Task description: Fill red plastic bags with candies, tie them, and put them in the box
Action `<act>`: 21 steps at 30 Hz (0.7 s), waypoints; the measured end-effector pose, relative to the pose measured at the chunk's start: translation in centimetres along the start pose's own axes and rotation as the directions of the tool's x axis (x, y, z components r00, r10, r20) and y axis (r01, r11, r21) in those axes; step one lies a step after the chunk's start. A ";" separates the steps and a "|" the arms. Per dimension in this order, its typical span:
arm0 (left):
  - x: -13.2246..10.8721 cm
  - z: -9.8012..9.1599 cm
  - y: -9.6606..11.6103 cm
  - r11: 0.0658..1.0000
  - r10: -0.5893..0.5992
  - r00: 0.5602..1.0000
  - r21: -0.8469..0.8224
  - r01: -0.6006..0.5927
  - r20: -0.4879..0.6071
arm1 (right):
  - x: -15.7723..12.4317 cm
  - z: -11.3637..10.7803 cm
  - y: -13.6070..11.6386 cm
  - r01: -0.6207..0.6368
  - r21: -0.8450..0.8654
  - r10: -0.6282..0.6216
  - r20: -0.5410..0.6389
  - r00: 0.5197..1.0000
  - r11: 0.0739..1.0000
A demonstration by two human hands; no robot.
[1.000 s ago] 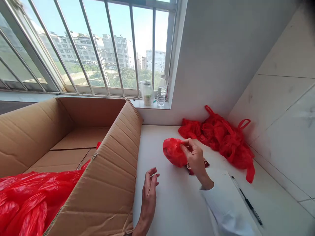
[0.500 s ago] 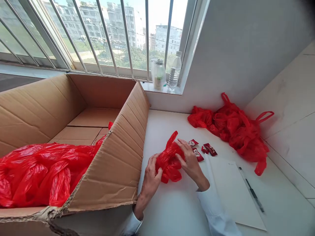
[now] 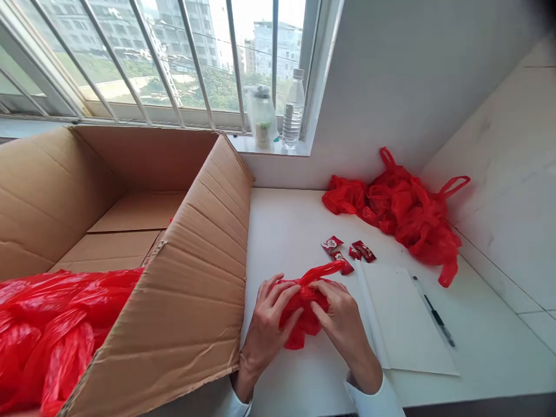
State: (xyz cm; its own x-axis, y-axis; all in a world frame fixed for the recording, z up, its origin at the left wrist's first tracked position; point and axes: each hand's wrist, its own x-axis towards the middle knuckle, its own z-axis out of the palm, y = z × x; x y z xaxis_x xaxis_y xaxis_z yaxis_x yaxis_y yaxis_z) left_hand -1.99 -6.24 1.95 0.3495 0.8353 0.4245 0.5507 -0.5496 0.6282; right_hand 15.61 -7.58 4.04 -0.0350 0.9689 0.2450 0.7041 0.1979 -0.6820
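Note:
Both my hands grip one small red plastic bag (image 3: 306, 307) on the white table (image 3: 286, 231). My left hand (image 3: 268, 324) pinches its left side and my right hand (image 3: 343, 319) clutches its right side, fingers curled. One bag handle sticks out toward the upper right. Just beyond the bag lie a few small red wrapped candies (image 3: 347, 252).
A big open cardboard box (image 3: 191, 278) stands at the left with red bags (image 3: 56, 330) inside. A heap of red plastic bags (image 3: 399, 211) lies at the back right. White paper (image 3: 403, 318) and a black pen (image 3: 436, 318) lie right of my hands. Bottles (image 3: 293, 110) stand on the windowsill.
My right hand pulled the red bag nearer to me and my left hand came up to grasp it. The candies that lay under the bag are now uncovered.

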 end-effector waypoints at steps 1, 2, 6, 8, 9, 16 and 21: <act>0.1 0.1 -0.4 0.999 0.027 1.000 0.023 -0.027 0.012 | -0.2 -0.1 -0.1 -0.013 0.000 0.013 -0.002 1.000 1.000; 0.3 0.2 -0.7 0.999 0.039 0.999 0.037 -0.039 0.008 | -0.3 -0.1 -0.1 -0.024 0.009 0.024 -0.006 1.000 1.000; 1.0 0.4 -0.9 0.998 -0.021 0.995 -0.065 0.015 -0.097 | -0.4 -0.3 0.2 -0.059 0.109 0.067 -0.071 0.995 0.992; 1.2 0.6 -0.3 0.975 -0.109 0.981 -0.208 0.075 -0.158 | -0.5 -0.4 0.5 -0.086 0.151 0.104 -0.121 0.987 0.985; 1.3 0.8 0.0 0.958 -0.153 0.972 -0.270 0.101 -0.180 | -0.6 -0.5 0.7 -0.101 0.169 0.126 -0.144 0.982 0.980; 0.8 3.0 1.0 0.865 -0.363 0.906 -0.442 0.239 -0.220 | -2.6 -1.8 2.8 -0.255 0.263 0.326 -0.280 0.903 0.931; 0.4 3.3 0.1 0.785 -0.505 0.830 -0.525 0.329 -0.235 | -3.8 -3.5 5.0 -0.401 0.306 0.479 -0.244 0.843 0.863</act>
State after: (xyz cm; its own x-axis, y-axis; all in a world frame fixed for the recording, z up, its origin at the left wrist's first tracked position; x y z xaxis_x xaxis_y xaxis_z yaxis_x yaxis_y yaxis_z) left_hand 0.70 -5.90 0.04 -0.1663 0.9679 0.1882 0.1498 -0.1639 0.9750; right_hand 21.70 -10.77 2.09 0.4807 0.8755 0.0484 0.4048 -0.1726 -0.8980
